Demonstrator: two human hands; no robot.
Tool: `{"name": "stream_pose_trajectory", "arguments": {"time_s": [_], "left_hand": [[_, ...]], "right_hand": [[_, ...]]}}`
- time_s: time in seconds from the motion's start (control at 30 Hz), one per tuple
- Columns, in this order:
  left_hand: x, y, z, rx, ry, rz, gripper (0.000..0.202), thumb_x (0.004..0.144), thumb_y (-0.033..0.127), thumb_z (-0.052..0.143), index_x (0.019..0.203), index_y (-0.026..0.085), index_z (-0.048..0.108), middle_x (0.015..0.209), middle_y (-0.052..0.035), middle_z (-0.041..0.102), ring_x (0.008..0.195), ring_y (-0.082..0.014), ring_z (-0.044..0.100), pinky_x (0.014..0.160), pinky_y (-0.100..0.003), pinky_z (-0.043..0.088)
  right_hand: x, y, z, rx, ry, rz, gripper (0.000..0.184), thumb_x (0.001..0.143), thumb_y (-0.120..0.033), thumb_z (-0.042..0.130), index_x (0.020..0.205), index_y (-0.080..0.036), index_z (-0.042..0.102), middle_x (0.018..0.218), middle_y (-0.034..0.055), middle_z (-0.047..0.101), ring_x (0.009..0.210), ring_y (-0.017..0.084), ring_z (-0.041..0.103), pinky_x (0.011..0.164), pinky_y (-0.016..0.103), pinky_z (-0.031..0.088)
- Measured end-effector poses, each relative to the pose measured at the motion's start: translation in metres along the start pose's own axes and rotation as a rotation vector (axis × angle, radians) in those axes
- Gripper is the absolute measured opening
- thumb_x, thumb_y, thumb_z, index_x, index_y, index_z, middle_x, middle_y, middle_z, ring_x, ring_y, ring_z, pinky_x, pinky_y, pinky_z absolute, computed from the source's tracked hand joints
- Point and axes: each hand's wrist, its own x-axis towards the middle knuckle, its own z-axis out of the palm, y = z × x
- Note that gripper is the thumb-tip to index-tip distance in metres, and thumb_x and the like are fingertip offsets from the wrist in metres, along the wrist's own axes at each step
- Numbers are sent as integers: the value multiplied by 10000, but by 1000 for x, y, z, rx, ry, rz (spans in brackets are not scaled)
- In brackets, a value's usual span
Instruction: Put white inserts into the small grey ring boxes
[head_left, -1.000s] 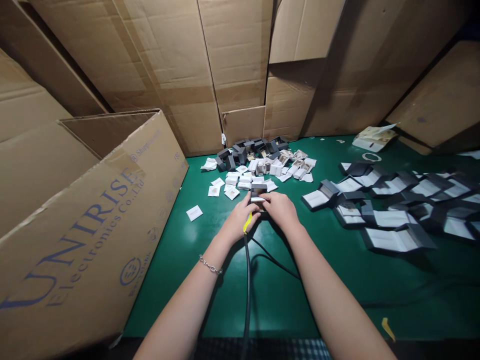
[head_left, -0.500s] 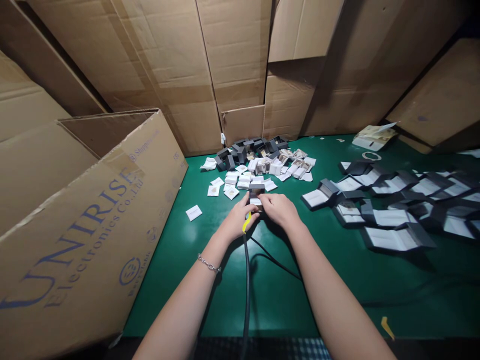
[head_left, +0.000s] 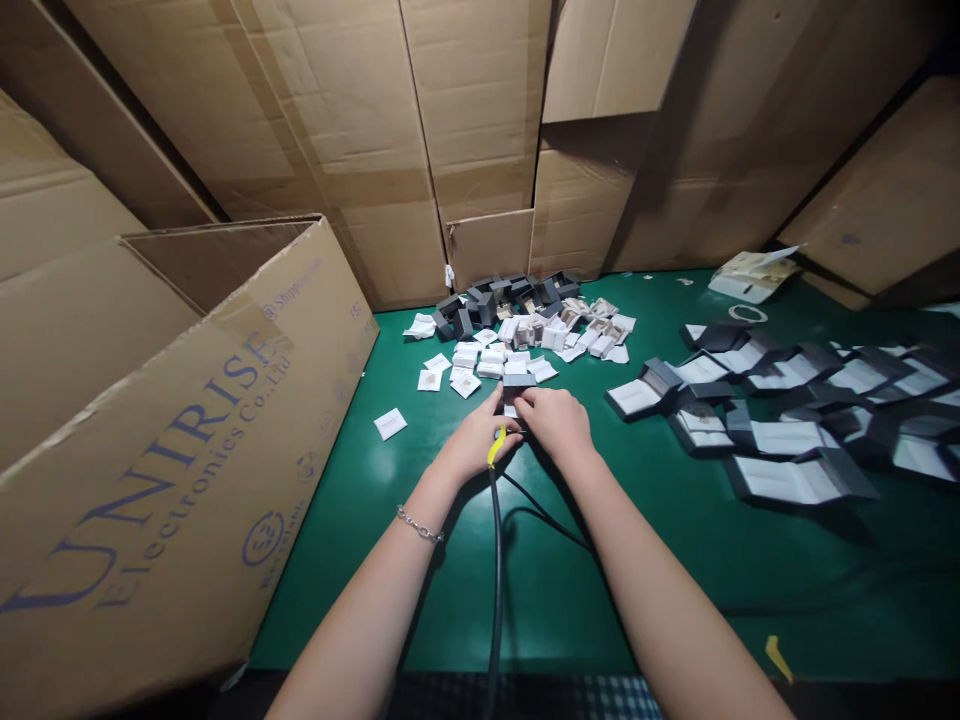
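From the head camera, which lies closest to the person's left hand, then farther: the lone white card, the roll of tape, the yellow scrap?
1. Lone white card, just left of the left hand.
2. Yellow scrap, near the table's front edge, right side.
3. Roll of tape, far right, toward the back.

Printed cardboard carton [head_left: 172, 440], open dark boxes [head_left: 780, 420], green mat [head_left: 675, 590]
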Motion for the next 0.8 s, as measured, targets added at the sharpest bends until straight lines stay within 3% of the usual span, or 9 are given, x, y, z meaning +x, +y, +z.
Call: {"name": "stream_pose_trajectory", "arguments": {"time_s": [0.5, 0.8], "left_hand": [[1, -4, -2, -85, -9, -38, 201, 740, 306, 620, 900, 231, 715, 1427, -46, 361, 1168, -239, 509, 1008, -370, 396], [2, -4, -2, -106, -17, -62, 186, 732, 301, 625, 874, 231, 722, 1437, -53, 343, 1180, -250, 500, 1013, -382, 391]], "right_hand": [[1, 6, 0, -6, -38, -78, 237, 837, -309, 452, 978, -308, 643, 889, 32, 693, 791, 179, 627, 603, 241, 388], [-2, 1, 3, -65, -28, -70, 193, 840, -292, 450, 988, -244, 564, 867, 63, 682, 781, 209, 642, 593, 260, 390]]}}
